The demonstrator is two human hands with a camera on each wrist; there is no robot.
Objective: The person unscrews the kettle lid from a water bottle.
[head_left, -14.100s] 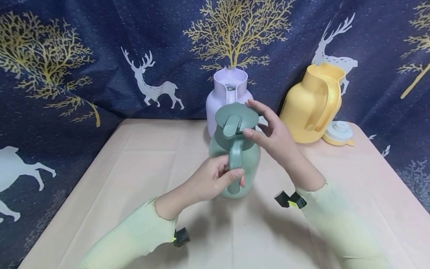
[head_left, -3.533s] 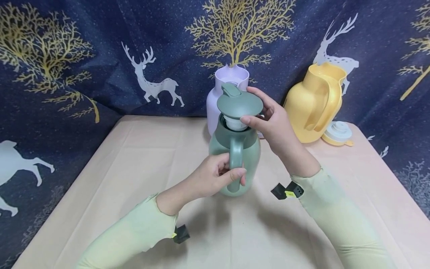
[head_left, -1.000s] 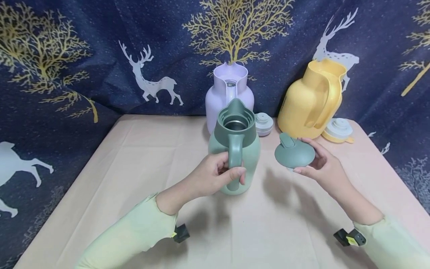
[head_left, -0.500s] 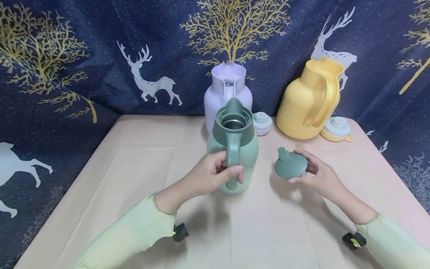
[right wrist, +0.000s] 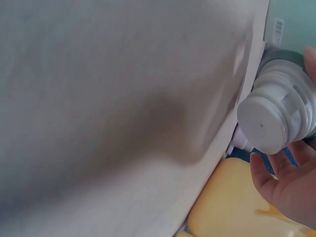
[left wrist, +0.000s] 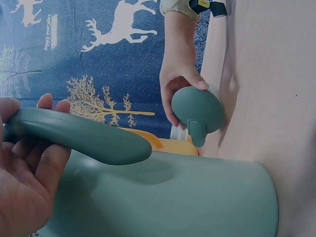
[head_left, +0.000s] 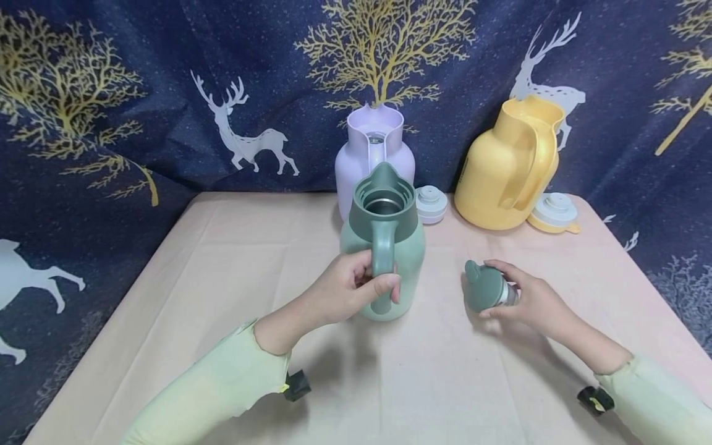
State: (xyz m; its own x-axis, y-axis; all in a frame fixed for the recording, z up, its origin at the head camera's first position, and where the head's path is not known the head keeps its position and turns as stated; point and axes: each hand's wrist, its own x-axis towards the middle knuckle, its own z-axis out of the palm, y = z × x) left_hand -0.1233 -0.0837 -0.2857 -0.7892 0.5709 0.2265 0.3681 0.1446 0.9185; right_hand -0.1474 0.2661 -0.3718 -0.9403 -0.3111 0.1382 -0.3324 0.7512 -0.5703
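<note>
A green thermos jug (head_left: pixel 408 266) stands upright mid-table with its mouth uncovered and a metal-rimmed opening showing inside. My left hand (head_left: pixel 342 293) grips its handle (left wrist: pixel 84 136), thumb on the near side and fingers curled around. To the right of the jug, my right hand (head_left: pixel 536 303) holds the jug's green lid (head_left: pixel 483 289) between thumb and fingers. The lid is tipped on its side, green top facing left, close over the table. Its white stepped plug (right wrist: pixel 269 121) shows in the right wrist view, pointing away from the green jug.
Behind the green jug stands a lilac jug (head_left: pixel 346 170), also uncovered, with a pale lid (head_left: pixel 431 204) beside it. A yellow jug (head_left: pixel 489 179) is at the back right, its white-and-yellow lid (head_left: pixel 555 211) next to it. A dark patterned cloth (head_left: pixel 267 49) hangs behind the table.
The lid, earlier seated on the green jug, was lifted out and carried right by my right hand. In the last second it came lower and tipped sideways. My left hand stays on the handle.
</note>
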